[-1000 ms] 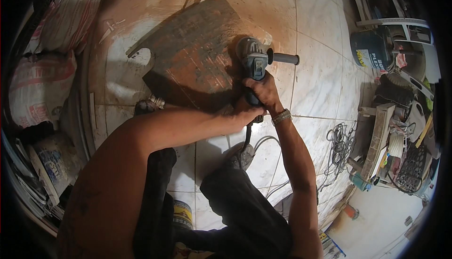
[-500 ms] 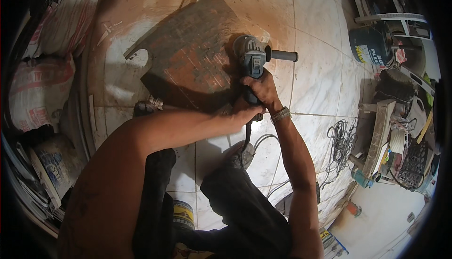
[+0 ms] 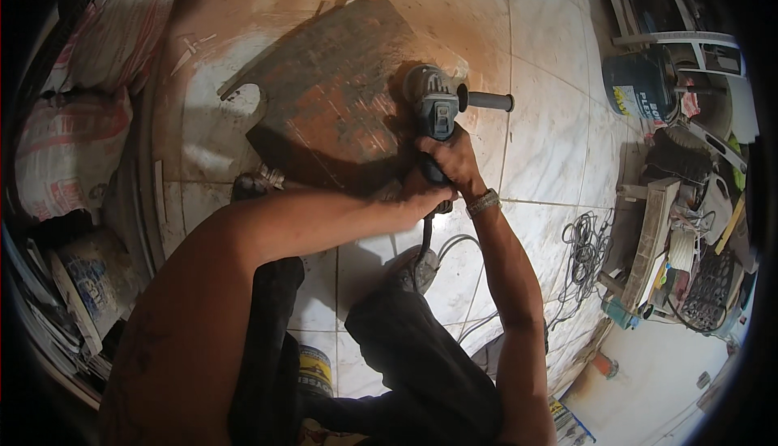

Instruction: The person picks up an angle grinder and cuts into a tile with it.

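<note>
White marble-tiled floor (image 3: 551, 146) carries a dark rust-brown stone slab (image 3: 340, 106), with bare tiles beyond the slab's right edge. Filled sacks (image 3: 81, 122) crowd the floor's left edge, tool clutter (image 3: 681, 235) its right. Right hand (image 3: 450, 162) and left hand (image 3: 421, 196) wrap their fingers tight around a blue-grey angle grinder (image 3: 433, 110) at the slab's right edge.

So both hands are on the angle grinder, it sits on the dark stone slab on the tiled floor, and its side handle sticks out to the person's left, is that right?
Not quite. The side handle sticks out to the person's right, as the head view shows. The rest holds: the left hand and right hand grip the angle grinder, which sits on the dark stone slab on the tiled floor.
</note>
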`<act>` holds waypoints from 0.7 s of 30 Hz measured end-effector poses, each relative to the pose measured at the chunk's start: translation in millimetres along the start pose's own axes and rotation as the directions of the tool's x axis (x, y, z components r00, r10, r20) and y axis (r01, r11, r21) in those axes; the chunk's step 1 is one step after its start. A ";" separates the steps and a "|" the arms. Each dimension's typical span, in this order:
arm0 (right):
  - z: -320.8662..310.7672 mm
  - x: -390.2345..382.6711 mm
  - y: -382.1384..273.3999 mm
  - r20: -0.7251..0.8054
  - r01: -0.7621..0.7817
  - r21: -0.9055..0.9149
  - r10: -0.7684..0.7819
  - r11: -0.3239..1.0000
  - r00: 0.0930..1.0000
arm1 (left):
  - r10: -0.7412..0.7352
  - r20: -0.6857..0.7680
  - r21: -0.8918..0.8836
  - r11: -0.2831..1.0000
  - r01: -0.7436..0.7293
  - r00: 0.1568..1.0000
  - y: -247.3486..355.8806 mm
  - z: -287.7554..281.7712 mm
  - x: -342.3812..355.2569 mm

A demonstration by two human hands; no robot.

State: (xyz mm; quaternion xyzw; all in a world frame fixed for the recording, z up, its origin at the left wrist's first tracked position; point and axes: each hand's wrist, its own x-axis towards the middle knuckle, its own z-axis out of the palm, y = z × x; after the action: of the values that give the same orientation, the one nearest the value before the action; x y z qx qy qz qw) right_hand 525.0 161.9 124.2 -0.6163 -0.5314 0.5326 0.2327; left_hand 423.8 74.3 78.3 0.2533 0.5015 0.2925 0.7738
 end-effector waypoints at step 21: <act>-2.5 0.7 8.6 -0.011 0.004 -0.069 -0.005 0.998 1.000 | -0.076 0.041 -0.002 0.997 0.076 0.996 -10.2 1.8 1.0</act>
State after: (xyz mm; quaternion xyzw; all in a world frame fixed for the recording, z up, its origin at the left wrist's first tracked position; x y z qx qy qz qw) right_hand 530.7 160.4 117.4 -0.6257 -0.5497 0.5097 0.2155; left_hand 427.8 67.7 71.3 0.2386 0.4941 0.2586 0.7950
